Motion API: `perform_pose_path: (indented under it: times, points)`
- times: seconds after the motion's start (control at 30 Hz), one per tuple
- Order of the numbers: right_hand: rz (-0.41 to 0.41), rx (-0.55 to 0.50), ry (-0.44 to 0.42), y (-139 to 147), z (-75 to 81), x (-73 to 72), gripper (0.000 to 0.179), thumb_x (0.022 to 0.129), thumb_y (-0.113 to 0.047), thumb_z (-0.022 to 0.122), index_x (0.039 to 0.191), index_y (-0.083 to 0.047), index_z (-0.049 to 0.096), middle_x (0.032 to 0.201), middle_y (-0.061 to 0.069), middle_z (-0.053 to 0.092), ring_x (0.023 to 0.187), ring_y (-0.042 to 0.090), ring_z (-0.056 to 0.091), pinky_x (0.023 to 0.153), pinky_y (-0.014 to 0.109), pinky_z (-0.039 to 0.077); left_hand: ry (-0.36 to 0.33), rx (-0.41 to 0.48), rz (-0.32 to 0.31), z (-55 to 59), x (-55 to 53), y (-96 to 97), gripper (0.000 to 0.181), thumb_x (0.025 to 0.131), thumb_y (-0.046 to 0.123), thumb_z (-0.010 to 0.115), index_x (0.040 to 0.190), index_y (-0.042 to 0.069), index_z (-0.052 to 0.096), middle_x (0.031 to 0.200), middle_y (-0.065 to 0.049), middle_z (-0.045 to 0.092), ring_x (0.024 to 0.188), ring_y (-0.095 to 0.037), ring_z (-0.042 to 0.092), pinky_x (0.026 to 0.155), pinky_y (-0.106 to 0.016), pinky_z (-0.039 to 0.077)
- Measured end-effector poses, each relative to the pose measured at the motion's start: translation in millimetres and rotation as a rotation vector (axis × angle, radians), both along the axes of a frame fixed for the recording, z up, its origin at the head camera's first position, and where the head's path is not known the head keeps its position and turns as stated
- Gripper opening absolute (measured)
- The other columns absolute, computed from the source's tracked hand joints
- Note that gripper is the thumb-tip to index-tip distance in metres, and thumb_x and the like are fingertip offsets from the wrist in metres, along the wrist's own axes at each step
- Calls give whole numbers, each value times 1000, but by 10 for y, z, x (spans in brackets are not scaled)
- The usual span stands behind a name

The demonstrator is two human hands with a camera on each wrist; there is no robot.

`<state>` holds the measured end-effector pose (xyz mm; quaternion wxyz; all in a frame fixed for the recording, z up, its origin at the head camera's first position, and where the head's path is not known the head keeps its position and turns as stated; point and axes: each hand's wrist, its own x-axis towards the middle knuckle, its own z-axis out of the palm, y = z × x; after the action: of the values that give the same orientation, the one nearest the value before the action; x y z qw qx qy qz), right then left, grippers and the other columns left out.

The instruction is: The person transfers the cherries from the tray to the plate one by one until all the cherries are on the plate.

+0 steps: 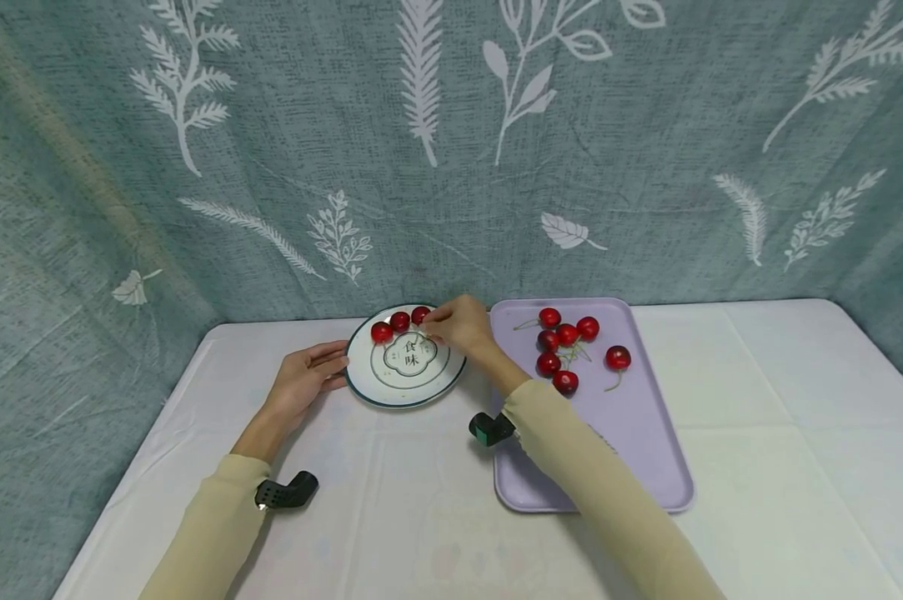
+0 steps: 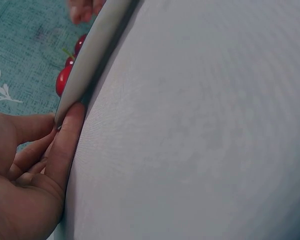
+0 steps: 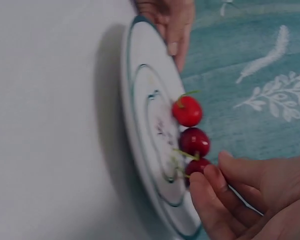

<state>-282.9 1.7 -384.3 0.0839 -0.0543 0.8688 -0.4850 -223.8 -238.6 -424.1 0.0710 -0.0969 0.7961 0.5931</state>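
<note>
A white plate with a dark blue-green rim and printed characters lies on the table, its left side slightly raised in the wrist views. My left hand pinches its left edge between thumb and fingers. Three red cherries with green stems sit along the plate's back: a bright red cherry, a darker cherry and a third cherry. Right beside the third one is my right hand, whose fingertips partly cover it in the right wrist view. A small gap separates them in the left wrist view.
To the right stands a lilac tray with several cherries grouped toward its back and a single cherry apart from them. My right forearm passes over the tray. A green leaf-patterned curtain hangs behind the white tablecloth.
</note>
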Motion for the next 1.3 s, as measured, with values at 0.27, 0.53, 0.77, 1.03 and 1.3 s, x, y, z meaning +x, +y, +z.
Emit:
perform_pose_path:
  times: [0.27,0.53,0.77,1.03,1.3]
  points:
    - [76,-93,-18,139,204,39,17,92,-11,70,102,2,75,92,16,73,85,30,71,74,35,63,-6,7,5,-9,-3,-16,45,102,7,50,145,-4,41,139,-24,47,113,-18,58,86,-21,57]
    - [147,-206,-90,338,398,29,22,93,-8,68,109,5,72,103,19,72,87,30,71,84,44,60,-13,-10,15,1,7,-21,46,103,8,50,146,-3,40,140,-23,46,115,-20,57,86,-20,57]
    - [261,-144,-80,523,516,53,22,93,-12,68,111,0,73,103,19,72,82,26,70,85,46,60,-13,-13,17,15,21,-18,46,102,8,50,146,-3,40,140,-23,46,113,-19,58,86,-20,57]
    - [303,-79,-25,638,454,138,21,94,-8,66,110,5,71,99,22,71,89,36,69,82,47,61,-16,-1,14,17,37,-6,45,102,7,50,145,-4,41,139,-24,47,105,-12,59,86,-21,57]
    - [264,-92,-46,987,514,203,22,93,-7,67,112,4,71,108,23,69,93,36,69,84,46,60,-3,-1,6,-3,15,2,45,102,6,50,145,-3,42,139,-23,48,110,-16,59,86,-20,57]
